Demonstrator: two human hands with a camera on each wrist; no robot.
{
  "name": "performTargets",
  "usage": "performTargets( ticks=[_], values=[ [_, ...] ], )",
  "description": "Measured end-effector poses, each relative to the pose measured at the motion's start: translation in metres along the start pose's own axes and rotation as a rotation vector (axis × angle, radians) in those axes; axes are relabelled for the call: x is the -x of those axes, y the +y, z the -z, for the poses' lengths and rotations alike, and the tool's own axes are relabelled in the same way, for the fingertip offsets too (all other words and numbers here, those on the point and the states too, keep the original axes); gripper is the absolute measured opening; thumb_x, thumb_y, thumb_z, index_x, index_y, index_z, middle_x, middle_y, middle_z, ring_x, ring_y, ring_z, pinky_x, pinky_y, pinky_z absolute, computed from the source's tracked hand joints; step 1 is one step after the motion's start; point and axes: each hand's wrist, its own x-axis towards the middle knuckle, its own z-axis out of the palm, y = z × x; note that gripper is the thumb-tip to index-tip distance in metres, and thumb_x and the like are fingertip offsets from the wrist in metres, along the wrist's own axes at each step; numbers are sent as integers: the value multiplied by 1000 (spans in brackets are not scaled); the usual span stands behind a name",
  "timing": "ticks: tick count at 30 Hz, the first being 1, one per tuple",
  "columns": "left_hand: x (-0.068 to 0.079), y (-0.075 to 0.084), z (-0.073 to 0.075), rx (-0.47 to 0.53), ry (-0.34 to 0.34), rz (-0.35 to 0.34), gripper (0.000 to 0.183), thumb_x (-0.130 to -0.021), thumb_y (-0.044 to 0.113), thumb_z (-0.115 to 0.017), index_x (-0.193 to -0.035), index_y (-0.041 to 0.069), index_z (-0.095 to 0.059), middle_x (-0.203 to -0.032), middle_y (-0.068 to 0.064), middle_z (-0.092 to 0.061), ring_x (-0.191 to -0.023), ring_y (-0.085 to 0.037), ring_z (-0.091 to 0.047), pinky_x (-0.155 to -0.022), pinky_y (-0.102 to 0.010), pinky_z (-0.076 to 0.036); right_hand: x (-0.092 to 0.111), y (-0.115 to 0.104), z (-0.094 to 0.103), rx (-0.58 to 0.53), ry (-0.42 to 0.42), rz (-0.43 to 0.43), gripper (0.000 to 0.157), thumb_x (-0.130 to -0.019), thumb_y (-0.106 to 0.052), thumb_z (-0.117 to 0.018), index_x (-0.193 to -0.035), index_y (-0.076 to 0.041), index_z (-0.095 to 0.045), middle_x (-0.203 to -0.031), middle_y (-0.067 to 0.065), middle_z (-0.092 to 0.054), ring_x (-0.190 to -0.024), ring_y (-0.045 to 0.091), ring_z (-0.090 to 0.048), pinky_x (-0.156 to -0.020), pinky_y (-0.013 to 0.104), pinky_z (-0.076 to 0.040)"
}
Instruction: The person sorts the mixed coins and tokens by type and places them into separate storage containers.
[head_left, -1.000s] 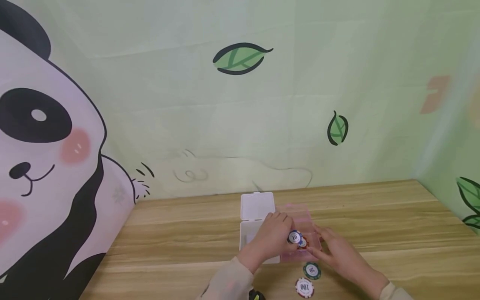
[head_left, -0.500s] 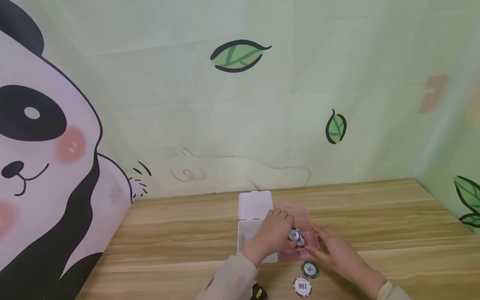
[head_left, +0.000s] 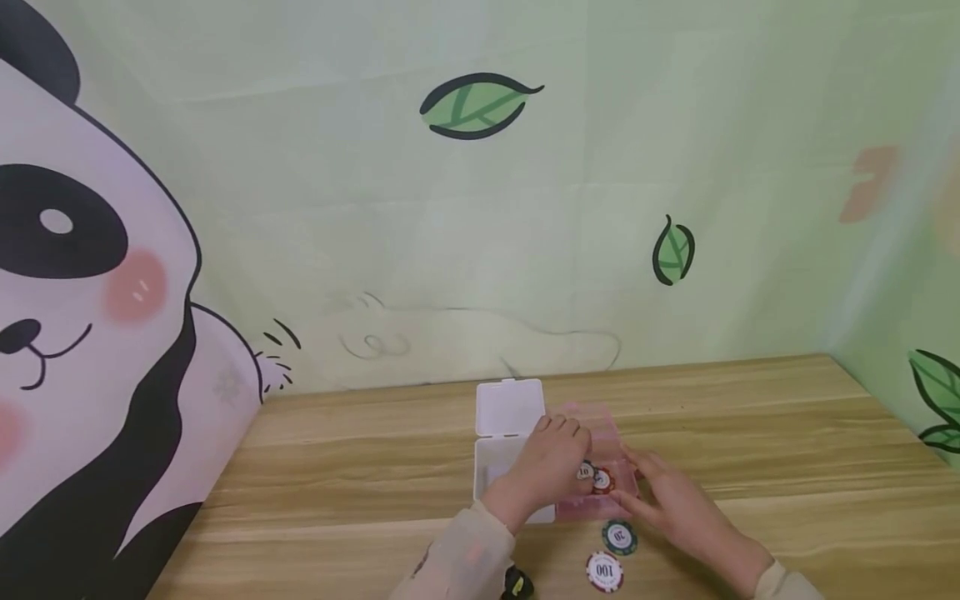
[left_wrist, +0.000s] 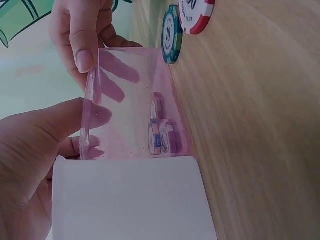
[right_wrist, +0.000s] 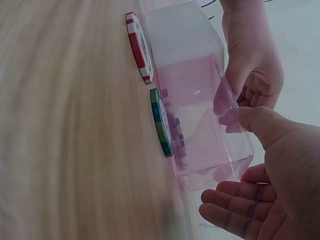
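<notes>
A see-through pink box (right_wrist: 200,145) sits on the wooden table with several poker chips low inside it. In the head view, a chip marked 10 (head_left: 584,472) and a red-edged chip (head_left: 603,481) show beside the left fingers. My left hand (head_left: 550,460) bends over the box's left part. Its fingertips dip past the rim, above the chips, pinching none of them. My right hand (head_left: 678,504) holds the box's right end, thumb and index finger around it and the other fingers extended. A green 20 chip (head_left: 619,537) and a red-and-white 100 chip (head_left: 604,572) lie in front.
A white hinged box (head_left: 510,408), lid raised back, stands against the pink box's left side. A small black item (head_left: 517,583) peeks out by the left sleeve. Behind the table (head_left: 750,433) hangs a green printed backdrop.
The 10 chip has shifted slightly left under the left fingers, so more of the red-edged chip shows. Both hands stay nearly in place; the head view has shifted a little.
</notes>
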Motion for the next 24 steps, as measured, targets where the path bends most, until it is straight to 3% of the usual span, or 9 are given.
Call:
performTargets(
  ticks=[6, 24],
  values=[
    [4, 0, 5, -19, 25, 3, 35, -73, 46, -67, -92, 18, -56, -90, 7, -55, -91, -11, -47, -80, -25, -35, -1, -1, 0, -2, -9, -3, 65, -80, -41, -62, -128, 0, -46, -103, 7, -62, -80, 10, -58, -73, 32, -52],
    [23, 2, 10, 9, 195, 0, 32, -73, 44, -66, -90, 20, -55, -88, 9, -53, -86, -9, -46, -75, -22, -34, 0, -1, 0, -18, 11, -3, 66, -80, -43, -62, -126, 2, -47, -111, 14, -61, -88, 22, -62, -78, 40, -52]
  ],
)
